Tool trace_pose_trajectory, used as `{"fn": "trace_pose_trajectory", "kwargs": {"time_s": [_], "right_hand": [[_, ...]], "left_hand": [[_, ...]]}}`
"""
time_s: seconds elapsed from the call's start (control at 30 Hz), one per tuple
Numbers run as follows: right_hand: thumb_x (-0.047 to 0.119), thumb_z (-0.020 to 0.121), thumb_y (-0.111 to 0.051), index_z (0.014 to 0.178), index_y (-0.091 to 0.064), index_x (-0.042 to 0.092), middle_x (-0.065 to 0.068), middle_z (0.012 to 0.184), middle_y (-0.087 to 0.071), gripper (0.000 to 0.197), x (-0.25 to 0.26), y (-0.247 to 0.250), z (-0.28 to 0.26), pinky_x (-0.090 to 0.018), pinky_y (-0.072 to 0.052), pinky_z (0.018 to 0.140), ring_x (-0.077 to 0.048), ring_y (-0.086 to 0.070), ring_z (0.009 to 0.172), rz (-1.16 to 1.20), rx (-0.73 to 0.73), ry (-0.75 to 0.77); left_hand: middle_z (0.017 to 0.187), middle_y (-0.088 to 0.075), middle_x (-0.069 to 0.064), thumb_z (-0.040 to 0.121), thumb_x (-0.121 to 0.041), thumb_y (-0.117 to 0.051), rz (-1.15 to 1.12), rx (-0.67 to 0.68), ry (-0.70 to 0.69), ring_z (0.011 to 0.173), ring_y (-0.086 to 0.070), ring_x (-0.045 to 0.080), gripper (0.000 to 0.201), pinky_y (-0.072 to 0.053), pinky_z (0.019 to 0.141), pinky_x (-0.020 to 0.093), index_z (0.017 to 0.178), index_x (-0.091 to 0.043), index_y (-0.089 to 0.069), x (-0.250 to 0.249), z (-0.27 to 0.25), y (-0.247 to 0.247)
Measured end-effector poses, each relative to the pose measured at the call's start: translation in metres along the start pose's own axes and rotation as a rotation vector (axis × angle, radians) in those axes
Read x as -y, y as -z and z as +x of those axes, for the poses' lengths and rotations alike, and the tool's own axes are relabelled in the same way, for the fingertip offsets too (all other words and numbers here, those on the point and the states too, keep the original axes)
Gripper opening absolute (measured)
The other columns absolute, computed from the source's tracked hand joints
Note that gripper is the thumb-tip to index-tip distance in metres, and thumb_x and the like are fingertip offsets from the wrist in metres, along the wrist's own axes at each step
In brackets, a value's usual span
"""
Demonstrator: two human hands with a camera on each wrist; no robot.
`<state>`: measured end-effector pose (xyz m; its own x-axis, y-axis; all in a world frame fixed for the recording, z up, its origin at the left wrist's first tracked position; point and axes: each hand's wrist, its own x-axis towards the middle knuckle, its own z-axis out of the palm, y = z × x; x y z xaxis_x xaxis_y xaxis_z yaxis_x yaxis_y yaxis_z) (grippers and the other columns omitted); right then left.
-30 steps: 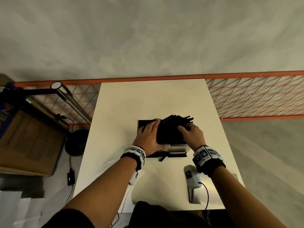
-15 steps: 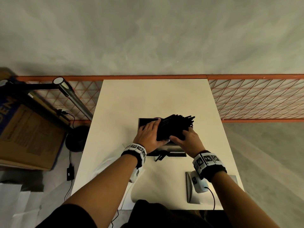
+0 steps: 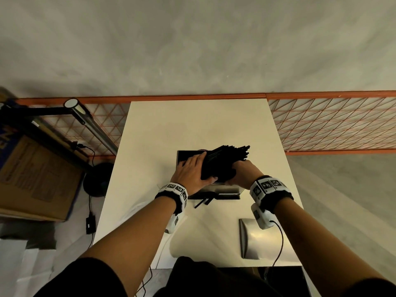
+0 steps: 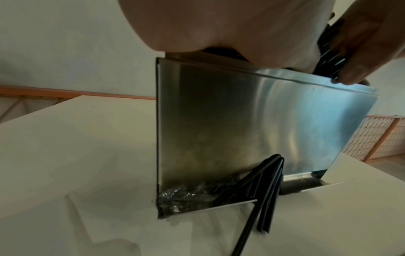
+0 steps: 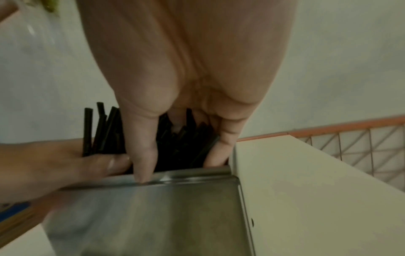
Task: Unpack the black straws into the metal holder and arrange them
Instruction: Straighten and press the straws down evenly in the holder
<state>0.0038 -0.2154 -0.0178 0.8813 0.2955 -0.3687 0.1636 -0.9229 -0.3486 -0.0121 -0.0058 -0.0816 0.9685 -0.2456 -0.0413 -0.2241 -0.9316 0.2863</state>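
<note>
A thick bundle of black straws (image 3: 225, 161) stands tilted in the top of the shiny metal holder (image 3: 181, 156) at the table's middle, tips pointing up and to the right. My left hand (image 3: 199, 168) grips the bundle from the left, fingers along it and thumb under it. My right hand (image 3: 236, 171) grips its right side at the holder's rim. In the right wrist view my thumb (image 5: 140, 147) presses the straws (image 5: 181, 147) just above the holder (image 5: 164, 207). A few loose straws (image 4: 263, 190) poke out of the holder's (image 4: 241, 121) bottom opening onto the table.
Crumpled clear wrapping (image 4: 186, 194) lies in the holder's bottom tray. A bent metal plate (image 3: 255, 241) lies near the table's front right corner. The white table (image 3: 192, 125) stands against an orange mesh fence (image 3: 332, 125). A cardboard box (image 3: 32, 179) sits on the floor at the left.
My right hand has slid from the top of the bundle down along its right side to the holder's rim. The left hand stays on the bundle, which has tilted a little more.
</note>
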Motion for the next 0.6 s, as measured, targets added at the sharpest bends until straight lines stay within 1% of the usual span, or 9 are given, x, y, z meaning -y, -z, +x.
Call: {"fn": "trace_pose_trajectory", "kwargs": {"time_s": [0.1,0.2,0.3,0.4,0.5,0.57,0.6], "right_hand": [[0.023,0.078,-0.072,0.105,-0.069,0.010,-0.008,0.096,-0.071,0.030,0.003,0.008,0.000,-0.026,-0.041,0.069,-0.028,-0.065,0.092,-0.003,0.059,-0.020],[0.025,0.074,-0.078,0.108,-0.068,0.010,-0.007,0.099,-0.071,0.038,-0.001,0.008,0.002,-0.031,-0.050,0.076,-0.026,-0.065,0.095,0.098,0.080,-0.072],[0.027,0.070,-0.081,0.108,-0.068,0.015,-0.003,0.098,-0.071,0.041,-0.006,0.004,0.002,-0.033,-0.052,0.080,-0.021,-0.064,0.094,0.210,0.100,-0.119],[0.032,0.066,-0.081,0.108,-0.068,0.019,0.000,0.096,-0.071,0.045,-0.005,0.005,0.002,-0.038,-0.055,0.085,-0.020,-0.065,0.092,0.260,0.124,-0.094],[0.033,0.066,-0.079,0.107,-0.067,0.022,0.001,0.096,-0.071,0.044,-0.008,0.004,0.006,-0.043,-0.055,0.087,-0.018,-0.066,0.091,0.284,0.179,-0.048],[0.033,0.068,-0.078,0.106,-0.066,0.024,0.001,0.098,-0.071,0.041,-0.006,0.005,0.007,-0.043,-0.055,0.088,-0.019,-0.066,0.092,0.282,0.196,-0.021],[0.032,0.071,-0.077,0.107,-0.065,0.024,0.001,0.099,-0.070,0.039,-0.005,0.005,0.007,-0.041,-0.054,0.088,-0.020,-0.065,0.093,0.274,0.201,-0.010]], "left_hand": [[0.158,-0.037,-0.001,0.084,-0.081,-0.044,0.003,0.015,0.007,0.143,-0.038,0.020,0.100,-0.033,0.114,0.042,0.161,-0.023,-0.014,-0.001,0.000,0.001],[0.157,-0.038,-0.001,0.084,-0.081,-0.044,0.013,0.021,0.009,0.141,-0.039,0.020,0.101,-0.034,0.113,0.042,0.161,-0.023,-0.014,-0.001,0.000,0.001],[0.157,-0.038,0.000,0.084,-0.082,-0.042,0.012,0.029,0.011,0.141,-0.040,0.020,0.102,-0.034,0.113,0.043,0.161,-0.023,-0.014,0.000,0.000,0.001],[0.156,-0.039,0.000,0.083,-0.082,-0.042,0.017,0.028,0.008,0.140,-0.040,0.020,0.102,-0.035,0.112,0.043,0.161,-0.022,-0.014,-0.001,0.000,0.001],[0.156,-0.039,0.000,0.084,-0.080,-0.044,0.018,0.028,0.010,0.140,-0.040,0.021,0.100,-0.036,0.111,0.043,0.161,-0.023,-0.014,-0.001,0.000,0.002],[0.157,-0.039,0.000,0.084,-0.080,-0.044,0.020,0.028,0.009,0.140,-0.040,0.021,0.100,-0.036,0.111,0.044,0.161,-0.023,-0.014,-0.002,0.000,0.002],[0.157,-0.038,0.000,0.084,-0.080,-0.044,0.020,0.028,0.010,0.141,-0.039,0.021,0.100,-0.036,0.112,0.044,0.161,-0.022,-0.014,-0.002,0.000,0.003]]}}
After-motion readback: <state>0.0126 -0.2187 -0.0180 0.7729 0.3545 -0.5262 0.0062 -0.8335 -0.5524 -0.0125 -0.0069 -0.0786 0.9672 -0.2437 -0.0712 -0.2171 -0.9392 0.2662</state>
